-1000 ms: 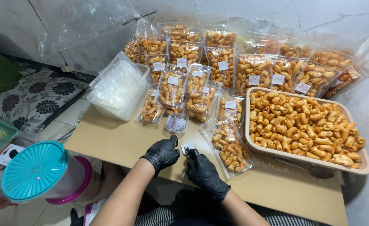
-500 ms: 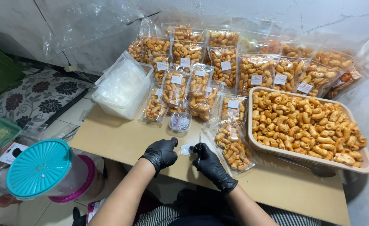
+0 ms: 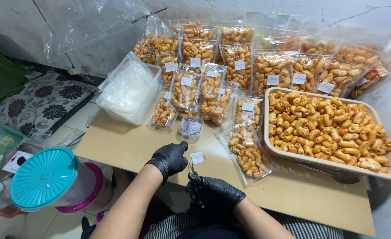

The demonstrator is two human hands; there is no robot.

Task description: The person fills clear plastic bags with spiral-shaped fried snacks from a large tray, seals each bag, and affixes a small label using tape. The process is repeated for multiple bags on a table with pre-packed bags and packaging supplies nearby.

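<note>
At the near edge of the low board (image 3: 129,146), both black-gloved hands meet. The left hand (image 3: 169,159) is curled with its thumb raised, fingertips just beside a small white label (image 3: 196,158) lying flat on the board. The right hand (image 3: 213,194) is closed around something dark that looks like a small tool; what exactly it clamps I cannot tell, and whether the left fingers pinch anything is also hidden.

Just right of the label lies a flat clear bag of fried snacks (image 3: 247,150). A little farther stands a small clear cup (image 3: 191,127) holding loose bits. Beyond it, rows of filled, labelled snack bags (image 3: 213,66) lean against the far wall. To the right sits a beige tray (image 3: 332,164) heaped with loose snacks, and a spoon (image 3: 337,176) lies against its near side. On the far left of the board stands a clear tub of empty bags (image 3: 131,90). Off the board, near left, is a jar with a teal lid (image 3: 44,177), with a floral cushion (image 3: 40,104) farther back.
</note>
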